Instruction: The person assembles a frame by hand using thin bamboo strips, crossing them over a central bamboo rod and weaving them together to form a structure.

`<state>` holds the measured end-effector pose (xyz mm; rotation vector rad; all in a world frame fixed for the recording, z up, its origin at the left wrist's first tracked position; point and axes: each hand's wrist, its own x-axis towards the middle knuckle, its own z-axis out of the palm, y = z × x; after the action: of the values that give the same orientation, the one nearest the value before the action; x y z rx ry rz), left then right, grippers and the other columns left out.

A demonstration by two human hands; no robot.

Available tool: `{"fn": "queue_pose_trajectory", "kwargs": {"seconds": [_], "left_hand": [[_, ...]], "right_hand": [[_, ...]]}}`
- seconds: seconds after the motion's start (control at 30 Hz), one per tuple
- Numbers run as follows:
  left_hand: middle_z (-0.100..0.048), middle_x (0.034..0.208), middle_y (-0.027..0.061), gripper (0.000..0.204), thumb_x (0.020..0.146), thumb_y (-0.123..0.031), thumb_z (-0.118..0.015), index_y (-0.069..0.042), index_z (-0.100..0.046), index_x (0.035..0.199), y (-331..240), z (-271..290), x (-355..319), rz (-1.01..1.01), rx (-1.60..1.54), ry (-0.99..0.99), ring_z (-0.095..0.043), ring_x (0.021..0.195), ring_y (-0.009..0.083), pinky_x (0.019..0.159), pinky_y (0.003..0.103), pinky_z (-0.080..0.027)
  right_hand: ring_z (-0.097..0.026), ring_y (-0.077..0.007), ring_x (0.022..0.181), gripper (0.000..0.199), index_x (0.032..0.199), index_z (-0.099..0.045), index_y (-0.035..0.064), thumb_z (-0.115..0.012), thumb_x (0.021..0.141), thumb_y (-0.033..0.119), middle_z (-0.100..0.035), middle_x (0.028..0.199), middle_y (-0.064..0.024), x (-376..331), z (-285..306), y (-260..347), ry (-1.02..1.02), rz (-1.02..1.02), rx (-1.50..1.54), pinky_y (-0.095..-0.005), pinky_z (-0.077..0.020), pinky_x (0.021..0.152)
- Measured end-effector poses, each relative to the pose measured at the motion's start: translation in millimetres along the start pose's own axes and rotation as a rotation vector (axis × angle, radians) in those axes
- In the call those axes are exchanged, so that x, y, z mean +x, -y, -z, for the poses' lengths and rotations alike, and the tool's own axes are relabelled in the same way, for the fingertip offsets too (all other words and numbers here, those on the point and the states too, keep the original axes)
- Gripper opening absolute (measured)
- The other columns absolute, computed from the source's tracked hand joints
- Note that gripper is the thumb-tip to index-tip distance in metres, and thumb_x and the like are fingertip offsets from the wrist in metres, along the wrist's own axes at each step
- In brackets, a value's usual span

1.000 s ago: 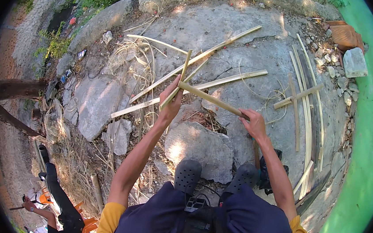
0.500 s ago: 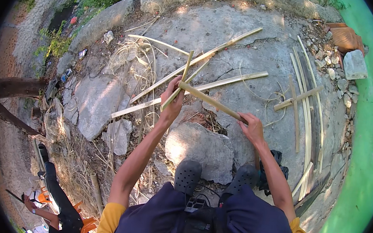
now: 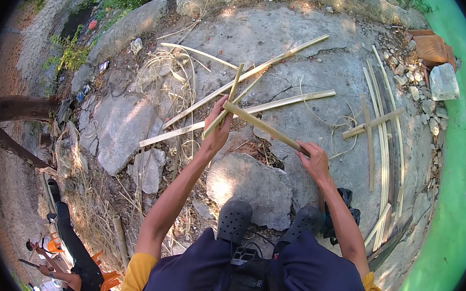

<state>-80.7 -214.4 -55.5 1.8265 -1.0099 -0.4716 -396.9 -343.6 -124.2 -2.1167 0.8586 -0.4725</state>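
Left hand closed around crossed bamboo strips; right hand gripping the stick at its four-o'clock end. Early stage by the look: one finished cross at two o'clock, loose slats at twelve untouched.

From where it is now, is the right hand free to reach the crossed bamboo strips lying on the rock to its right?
Probably not yet: the right hand is gripping the bamboo stick that the left hand also holds. The crossed strips lie unobstructed on bare rock.

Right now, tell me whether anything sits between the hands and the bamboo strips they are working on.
Nothing does. The left hand grips the upright strip, and the right hand holds one end of the crossing strip. Both grasps are direct.
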Motion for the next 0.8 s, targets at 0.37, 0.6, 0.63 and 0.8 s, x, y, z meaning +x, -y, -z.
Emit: {"fn": "queue_pose_trajectory", "kwargs": {"seconds": [0.37,0.6,0.63,0.8], "left_hand": [[-0.065,0.126,0.0208,0.053,0.099,-0.01,-0.061,-0.007,-0.04,0.148,3,3,-4,0.13,-0.015,0.109,-0.066,0.114,0.0313,0.097,0.045,-0.057],[-0.062,0.13,0.0219,0.067,0.088,-0.004,-0.067,-0.007,-0.039,0.148,10,6,-9,0.097,0.014,0.098,-0.061,0.122,0.0326,0.106,0.046,-0.051],[-0.06,0.133,0.022,0.069,0.086,-0.004,-0.068,-0.008,-0.039,0.149,12,7,-11,0.09,0.029,0.116,-0.059,0.125,0.033,0.108,0.047,-0.049],[-0.054,0.142,0.0223,0.077,0.082,0.002,-0.062,-0.011,-0.035,0.153,32,26,-31,0.128,0.043,0.153,-0.053,0.133,0.0347,0.116,0.047,-0.042]], "right_hand": [[-0.072,-0.0287,0.095,0.045,0.125,-0.068,0.007,-0.08,0.081,0.011,-0.071,0.107,-0.0128,-5,1,-1,-0.019,-0.028,0.06,-0.037,-0.0563,0.083],[-0.069,-0.0317,0.102,0.048,0.123,-0.068,0.006,-0.082,0.077,0.012,-0.071,0.111,-0.0136,-11,19,-5,-0.08,-0.016,-0.016,-0.0394,-0.0544,0.09],[-0.069,-0.0317,0.102,0.048,0.123,-0.068,0.006,-0.082,0.077,0.012,-0.071,0.111,-0.0136,-12,23,-6,-0.078,-0.016,-0.022,-0.0394,-0.0544,0.09],[-0.065,-0.035,0.106,0.048,0.121,-0.069,0.0049,-0.082,0.075,0.011,-0.068,0.111,-0.0152,-19,32,-10,-0.138,-0.008,-0.049,-0.0419,-0.0512,0.093]]}}
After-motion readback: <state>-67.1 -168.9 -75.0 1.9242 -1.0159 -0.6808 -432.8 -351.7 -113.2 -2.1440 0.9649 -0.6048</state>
